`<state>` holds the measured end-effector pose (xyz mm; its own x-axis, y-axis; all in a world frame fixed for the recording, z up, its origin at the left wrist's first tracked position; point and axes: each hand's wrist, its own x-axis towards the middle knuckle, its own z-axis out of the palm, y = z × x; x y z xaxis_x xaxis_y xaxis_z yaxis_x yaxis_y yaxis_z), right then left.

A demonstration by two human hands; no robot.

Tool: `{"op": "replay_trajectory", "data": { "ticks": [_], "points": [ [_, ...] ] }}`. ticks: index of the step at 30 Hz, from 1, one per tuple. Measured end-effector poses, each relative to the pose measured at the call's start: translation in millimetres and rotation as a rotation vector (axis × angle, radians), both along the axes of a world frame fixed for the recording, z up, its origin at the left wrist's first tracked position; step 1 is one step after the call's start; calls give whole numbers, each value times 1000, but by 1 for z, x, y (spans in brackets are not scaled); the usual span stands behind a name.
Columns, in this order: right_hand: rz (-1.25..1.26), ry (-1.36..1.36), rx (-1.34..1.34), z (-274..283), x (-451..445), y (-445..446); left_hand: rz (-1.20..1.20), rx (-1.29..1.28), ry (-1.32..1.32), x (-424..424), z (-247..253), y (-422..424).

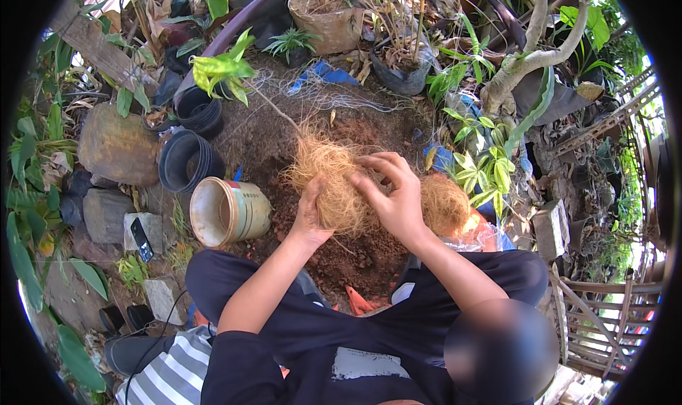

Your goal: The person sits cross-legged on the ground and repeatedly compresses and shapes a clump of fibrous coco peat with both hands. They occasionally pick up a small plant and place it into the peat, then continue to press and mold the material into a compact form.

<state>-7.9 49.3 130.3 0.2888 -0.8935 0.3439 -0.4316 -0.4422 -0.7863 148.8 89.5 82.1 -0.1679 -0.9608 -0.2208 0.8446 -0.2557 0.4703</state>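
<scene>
A clump of tan coconut fibre [341,192] is between my two hands, above the loose reddish-brown soil. From its upper left end comes a thin stem [274,106] with yellow-green leaves [226,73] at the tip. My left hand [310,216] cups the clump's lower left side, its thumb pointing up along the fibre; its other fingers are hidden beneath. My right hand [394,192] grips the right side, thumb and fingertips pressed into the strands. A second heap of coconut fibre [445,205] lies right of my right hand, beside clear plastic [479,240].
A pale plastic bucket [250,213] lies tipped left of my hands, near stacked black nursery pots [186,160]. A phone [141,240] rests on a stone block [154,226]. Potted plants [330,24] stand ahead; a leafy variegated plant [487,173] is at right. Striped clothing [176,365] shows lower left.
</scene>
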Motion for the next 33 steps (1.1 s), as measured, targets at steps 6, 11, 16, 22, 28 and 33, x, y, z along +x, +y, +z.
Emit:
{"op": "replay_trajectory", "data": {
  "ticks": [6,11,16,22,28,33],
  "points": [
    [302,99,-410,20,-5,-2,10,34,-76,1,1,-2],
    [371,186,-532,-7,-8,1,83,51,127,1,-1,-4],
    [314,-25,-489,-4,-9,-4,107,64,8,3,1,-3],
    [184,77,-404,-6,-6,0,125,34,-10,5,6,-2],
    [200,152,-315,5,3,14,135,-14,-257,-3,3,6],
    [276,-108,-49,-21,7,15,111,-31,-329,-20,-2,12]
  ]
}}
